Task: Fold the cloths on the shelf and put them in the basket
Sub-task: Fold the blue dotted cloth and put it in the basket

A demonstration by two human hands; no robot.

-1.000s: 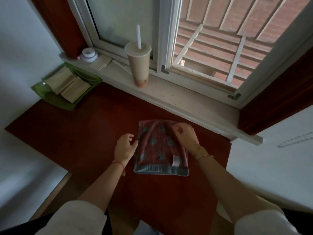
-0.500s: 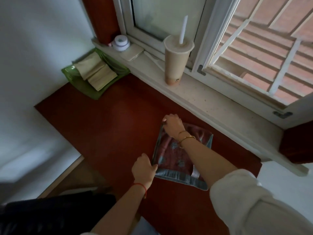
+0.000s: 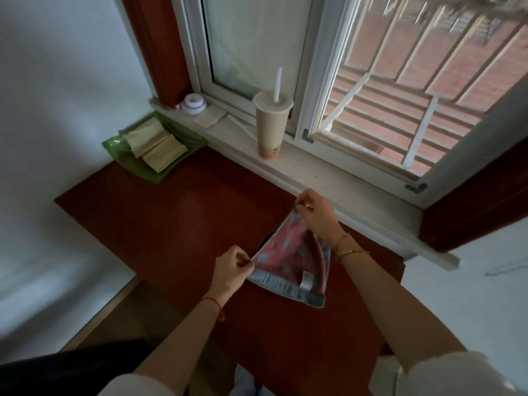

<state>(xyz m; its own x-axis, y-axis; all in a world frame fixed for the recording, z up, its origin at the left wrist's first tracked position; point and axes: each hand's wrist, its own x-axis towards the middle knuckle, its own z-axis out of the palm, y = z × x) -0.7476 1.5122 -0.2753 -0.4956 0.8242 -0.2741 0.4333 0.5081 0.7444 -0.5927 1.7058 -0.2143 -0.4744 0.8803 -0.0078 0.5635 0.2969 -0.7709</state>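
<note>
At far left we see the green basket [image 3: 130, 164] in the back corner of the red shelf [image 3: 171, 224], with folded beige cloths [image 3: 155, 145] inside. Nearer us, the left hand [image 3: 231, 270] has its fingers [image 3: 243, 260] pinched tight on the near corner of the pink dotted cloth [image 3: 288, 258]. The cloth is over the shelf. The right hand [image 3: 320, 215] pinches its far corner.

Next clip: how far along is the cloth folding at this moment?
Done: two folded beige cloths lie in the green basket. In hand: the left hand and right hand pinch two corners of the pink cloth, holding it up over the shelf. Left: finish its fold and put it in the basket. No other loose cloth shows.
</note>
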